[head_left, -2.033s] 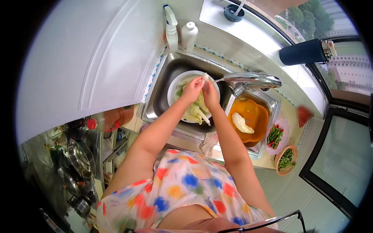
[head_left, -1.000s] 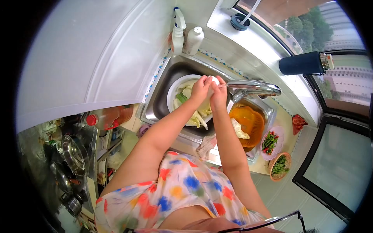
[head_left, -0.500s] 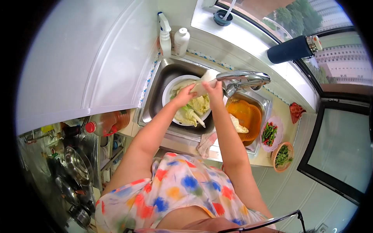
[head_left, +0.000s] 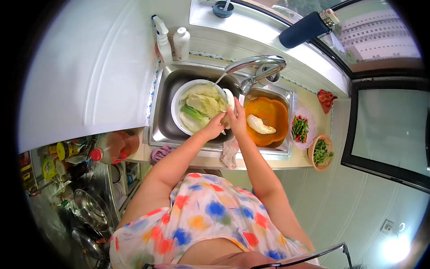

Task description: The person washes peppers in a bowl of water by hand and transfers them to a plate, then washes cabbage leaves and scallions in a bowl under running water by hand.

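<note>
Both my hands are at the right rim of a white bowl [head_left: 176, 101] in the larger sink basin. My left hand [head_left: 215, 125] has its fingers closed on the lower end of a pale cabbage leaf [head_left: 230, 99]. My right hand [head_left: 238, 119] grips the same leaf from the right, thumb and fingers around its edge; part of the leaf is hidden behind the fingers. Other cabbage leaves [head_left: 204, 102] lie in the bowl, one with a green stalk. Water runs from the curved faucet [head_left: 260, 60] into the bowl.
An orange basket [head_left: 280, 110] in the smaller basin holds one cabbage leaf [head_left: 260, 125]. On the right counter are a pink dish [head_left: 309, 117] of chillies and a small basket [head_left: 329, 165] of greens. A spray bottle [head_left: 163, 42] and white bottle [head_left: 181, 45] stand behind the sink.
My hands have brought the leaf down from under the faucet toward the bowl's right rim. The bowl's leaves are less covered now. The view has shifted to the right.
</note>
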Tool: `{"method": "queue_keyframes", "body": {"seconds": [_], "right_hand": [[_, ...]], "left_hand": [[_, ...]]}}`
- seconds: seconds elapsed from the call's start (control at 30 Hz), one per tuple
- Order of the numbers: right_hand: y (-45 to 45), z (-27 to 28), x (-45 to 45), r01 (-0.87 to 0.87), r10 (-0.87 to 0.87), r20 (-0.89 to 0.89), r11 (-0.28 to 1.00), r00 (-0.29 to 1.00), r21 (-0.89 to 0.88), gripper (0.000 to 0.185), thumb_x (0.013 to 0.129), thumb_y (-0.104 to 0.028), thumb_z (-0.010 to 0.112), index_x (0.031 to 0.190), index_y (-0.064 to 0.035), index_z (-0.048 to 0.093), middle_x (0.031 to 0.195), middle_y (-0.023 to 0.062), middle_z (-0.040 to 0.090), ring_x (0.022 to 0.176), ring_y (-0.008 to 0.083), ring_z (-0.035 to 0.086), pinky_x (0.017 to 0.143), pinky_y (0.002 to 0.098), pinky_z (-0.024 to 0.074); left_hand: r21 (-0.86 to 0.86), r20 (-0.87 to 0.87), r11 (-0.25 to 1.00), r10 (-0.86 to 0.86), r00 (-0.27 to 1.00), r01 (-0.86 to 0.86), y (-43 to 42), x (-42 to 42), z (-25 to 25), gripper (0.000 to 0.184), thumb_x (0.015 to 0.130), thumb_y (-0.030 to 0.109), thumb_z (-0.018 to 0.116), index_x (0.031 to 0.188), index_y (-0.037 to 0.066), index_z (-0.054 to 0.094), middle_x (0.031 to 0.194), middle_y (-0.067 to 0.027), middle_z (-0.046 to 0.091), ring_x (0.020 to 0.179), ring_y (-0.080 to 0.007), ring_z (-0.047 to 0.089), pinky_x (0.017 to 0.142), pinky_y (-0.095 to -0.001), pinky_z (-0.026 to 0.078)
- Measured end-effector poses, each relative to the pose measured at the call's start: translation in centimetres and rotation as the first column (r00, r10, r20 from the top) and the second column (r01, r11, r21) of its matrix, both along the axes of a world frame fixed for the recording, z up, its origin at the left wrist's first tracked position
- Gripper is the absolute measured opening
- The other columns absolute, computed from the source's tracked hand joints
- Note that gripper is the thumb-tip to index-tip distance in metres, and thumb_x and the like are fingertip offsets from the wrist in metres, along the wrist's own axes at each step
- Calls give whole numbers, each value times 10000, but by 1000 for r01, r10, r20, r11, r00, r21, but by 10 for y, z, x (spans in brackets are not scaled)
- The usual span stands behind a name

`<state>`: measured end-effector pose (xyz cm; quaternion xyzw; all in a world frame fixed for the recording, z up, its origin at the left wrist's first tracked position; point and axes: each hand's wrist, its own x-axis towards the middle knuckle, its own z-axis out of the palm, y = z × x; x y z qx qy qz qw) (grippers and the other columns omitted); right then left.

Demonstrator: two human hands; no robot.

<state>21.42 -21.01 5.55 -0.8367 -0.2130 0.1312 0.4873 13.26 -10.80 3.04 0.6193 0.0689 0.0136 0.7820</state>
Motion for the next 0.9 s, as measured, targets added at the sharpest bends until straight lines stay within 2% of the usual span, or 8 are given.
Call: {"method": "queue_keyframes", "body": {"seconds": [0.1,0.23,0.27,0.37,0.47,0.57,0.73,0.9], "right_hand": [[-20,19,-8,156,-34,-336,927,941,341,550,857,-139,571,1350,-25,357,1359,176,376,1244,257,379,1019,306,290],[-63,14,9,138,-117,-165,983,979,119,526,860,-57,548,1351,-25,362,1331,146,431,1204,208,420,980,285,334],[-75,15,13,290,-224,-357,946,907,145,497,833,-17,552,1313,-63,431,1222,150,530,1052,218,546,870,292,426],[-125,1,37,219,-237,-49,948,970,-233,397,802,15,531,1184,-85,563,1055,140,616,873,219,610,763,304,472],[-175,-42,63,175,-153,106,953,983,-247,316,777,72,512,1050,-34,631,906,94,640,716,154,555,726,261,457],[-197,-41,83,18,-1,47,929,999,-370,280,780,83,487,973,-25,660,888,96,645,749,151,569,748,254,459],[-207,-76,116,-368,265,-369,897,891,-243,232,821,-17,467,913,-65,675,887,124,655,784,222,594,756,285,463],[-206,-93,117,-178,210,-23,760,977,-625,290,786,-48,522,1053,-109,617,1037,120,597,1000,291,541,868,371,430]], "left_hand": [[-151,-108,986,-91,990,74,-22,6,3,538,801,-29,573,1301,-3,375,1155,-57,499,1096,-129,459,929,-265,382],[-59,-124,977,-210,970,204,-32,10,-3,546,793,-22,575,1308,20,398,1210,-56,495,1115,-149,464,922,-264,389],[-2,-132,978,-205,970,207,-30,9,-2,534,792,-22,573,1300,26,415,1228,-55,491,1115,-158,470,923,-271,392],[-99,-256,988,-142,956,120,-21,1,0,481,785,-27,570,1252,47,485,1238,-62,512,1080,-175,509,913,-292,418],[-106,-302,994,-62,951,31,-10,-6,-26,447,774,-30,577,1212,37,517,1172,-77,555,1036,-162,531,885,-284,438],[-35,-338,998,36,941,-50,-3,-16,-39,409,780,-22,584,1182,33,533,1129,-68,580,991,-155,552,865,-270,447],[11,-445,989,137,885,-148,-4,-33,-40,381,799,11,594,1173,27,524,1094,-72,585,988,-149,552,876,-271,437],[11,-599,949,259,758,-315,-17,-49,-51,354,807,42,598,1154,59,533,1067,-29,591,899,-91,562,760,-218,431]]}}
